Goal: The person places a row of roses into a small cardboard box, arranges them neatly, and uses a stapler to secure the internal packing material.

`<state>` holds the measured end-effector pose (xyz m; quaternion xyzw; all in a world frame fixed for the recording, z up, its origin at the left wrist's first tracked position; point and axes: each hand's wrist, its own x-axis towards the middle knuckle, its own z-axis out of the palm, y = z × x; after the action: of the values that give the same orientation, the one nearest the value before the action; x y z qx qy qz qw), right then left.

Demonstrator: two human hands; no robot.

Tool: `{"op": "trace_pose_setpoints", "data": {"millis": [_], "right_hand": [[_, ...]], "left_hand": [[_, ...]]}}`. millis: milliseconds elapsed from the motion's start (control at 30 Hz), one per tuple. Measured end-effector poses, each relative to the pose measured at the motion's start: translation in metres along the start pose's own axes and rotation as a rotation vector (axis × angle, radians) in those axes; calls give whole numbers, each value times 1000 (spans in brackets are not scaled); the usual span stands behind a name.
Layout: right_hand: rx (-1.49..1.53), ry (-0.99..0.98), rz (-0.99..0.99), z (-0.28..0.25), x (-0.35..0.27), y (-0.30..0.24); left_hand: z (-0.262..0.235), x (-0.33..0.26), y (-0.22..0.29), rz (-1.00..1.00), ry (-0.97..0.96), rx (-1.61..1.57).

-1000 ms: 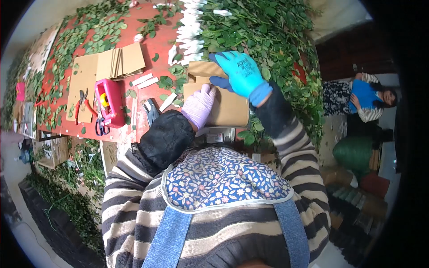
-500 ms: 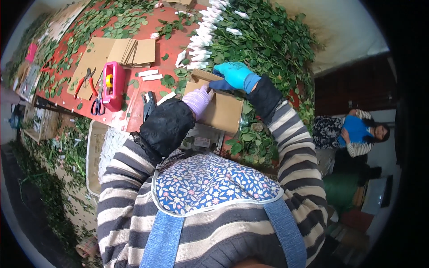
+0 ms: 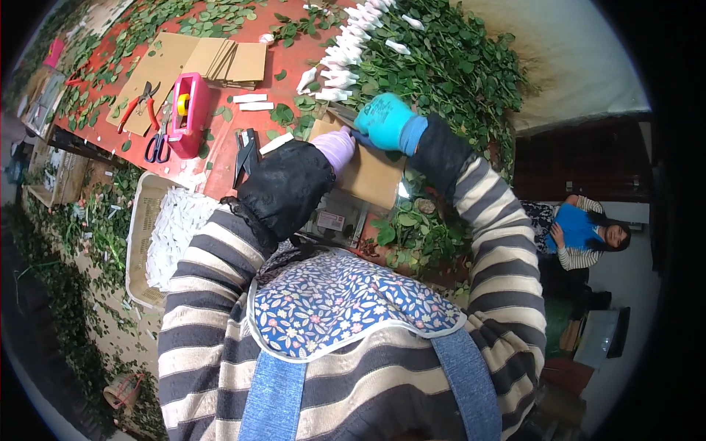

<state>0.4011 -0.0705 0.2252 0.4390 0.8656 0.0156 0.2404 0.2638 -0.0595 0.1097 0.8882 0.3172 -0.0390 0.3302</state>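
A folded brown cardboard sheet (image 3: 373,180) stands at the near edge of the red table, in front of my chest. My left hand (image 3: 336,149), in a lilac glove, is closed at the cardboard's upper left part; its fingertips are partly hidden. My right hand (image 3: 385,123), in a turquoise glove with dark fingers, is curled over the cardboard's top edge, close beside the left. Just beyond lies a row of rose heads in white sleeves (image 3: 343,59), their leafy stems (image 3: 456,81) stretching to the right. A black stapler (image 3: 245,156) lies left of my left hand.
A pink tape dispenser (image 3: 189,114), red-handled pruners (image 3: 140,106) and scissors (image 3: 158,143) lie at the left, near stacked cardboard pieces (image 3: 246,62). A basket (image 3: 136,253) of white sleeves stands below the table edge. A person in a blue top (image 3: 577,226) is at the right.
My right hand has turned and curled further over the cardboard. The cardboard's upper flap has moved down, and its inner opening no longer shows. My left hand has shifted slightly right and up.
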Motion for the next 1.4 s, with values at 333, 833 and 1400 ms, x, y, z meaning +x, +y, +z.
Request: {"op": "trace_pose_setpoints", "data": {"millis": [333,833,1400], "right_hand": [[-101,-71,-41,25,7,-23],[-379,-320,-153,16,7,-32],[207,-157,264,-28,-28,-29]], "left_hand": [[14,-41,-44,92,780,-607],[26,-16,-42,-217,604,-685],[34,9,-77,-144,300,-1020]]}}
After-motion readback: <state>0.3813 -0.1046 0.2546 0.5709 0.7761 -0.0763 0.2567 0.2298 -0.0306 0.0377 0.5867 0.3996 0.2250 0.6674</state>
